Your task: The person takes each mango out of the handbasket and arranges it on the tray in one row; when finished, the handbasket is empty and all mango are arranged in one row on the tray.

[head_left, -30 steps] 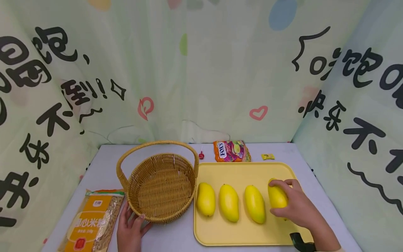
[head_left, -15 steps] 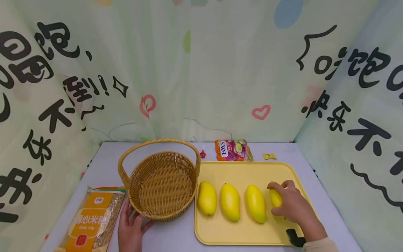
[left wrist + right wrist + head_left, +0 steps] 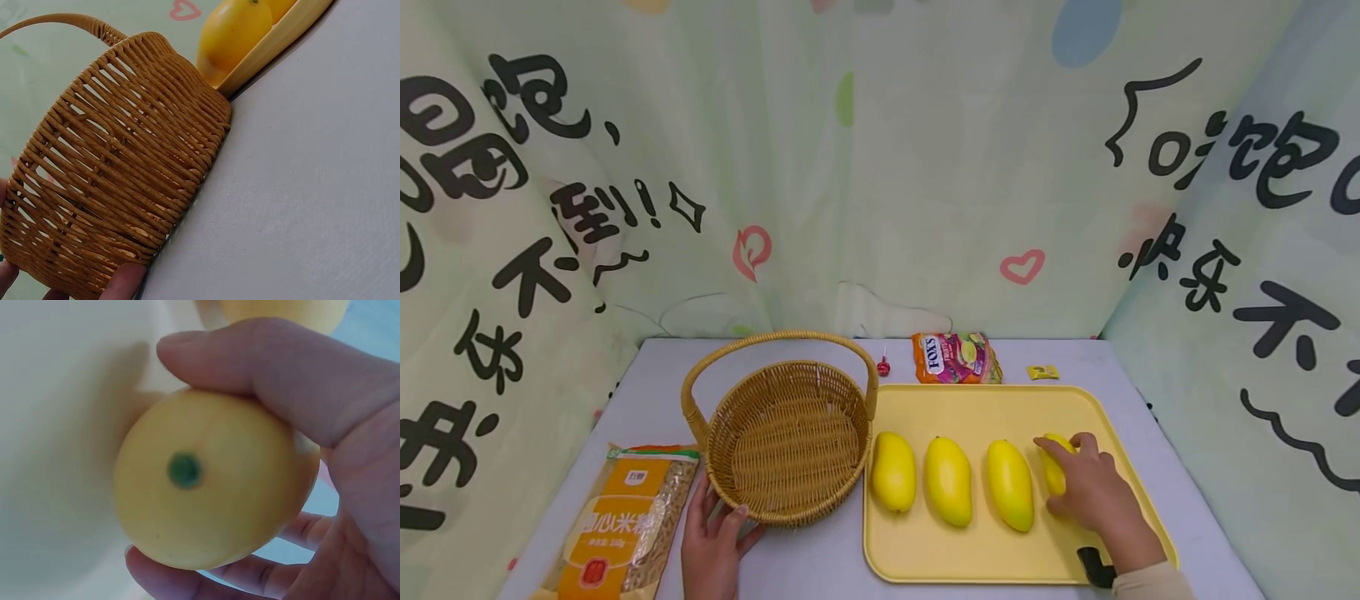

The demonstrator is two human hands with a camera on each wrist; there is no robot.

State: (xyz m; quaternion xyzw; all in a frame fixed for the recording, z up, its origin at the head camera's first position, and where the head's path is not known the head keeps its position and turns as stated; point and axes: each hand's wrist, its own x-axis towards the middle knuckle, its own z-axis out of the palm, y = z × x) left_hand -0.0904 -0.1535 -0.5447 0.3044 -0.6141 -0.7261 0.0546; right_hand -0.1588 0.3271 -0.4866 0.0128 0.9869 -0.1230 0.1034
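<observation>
My right hand (image 3: 1093, 492) grips the rightmost yellow mango (image 3: 1054, 471) on the yellow tray (image 3: 970, 562). In the right wrist view, the thumb (image 3: 219, 359) lies along one side of that mango (image 3: 219, 481) and fingers curl round the other. Its green stem end faces the camera. Three more mangoes (image 3: 947, 482) lie in a row to the left of this hand. My left hand (image 3: 718, 542) holds the near left side of a wicker basket (image 3: 786, 450) with an arched handle. The left wrist view shows fingertips at the lower edge of the woven wall (image 3: 119, 156).
A bag of puffed grains (image 3: 617, 525) lies left of the basket. Behind the tray are a Fox's candy bag (image 3: 957, 358), a small yellow packet (image 3: 1042, 372) and a red lollipop (image 3: 883, 365). Printed curtains (image 3: 887, 167) enclose the table.
My right wrist and sleeve have swung left and inward, and the hand covers more of the rightmost mango. The left hand and basket hold their place; the head view has shifted slightly.
</observation>
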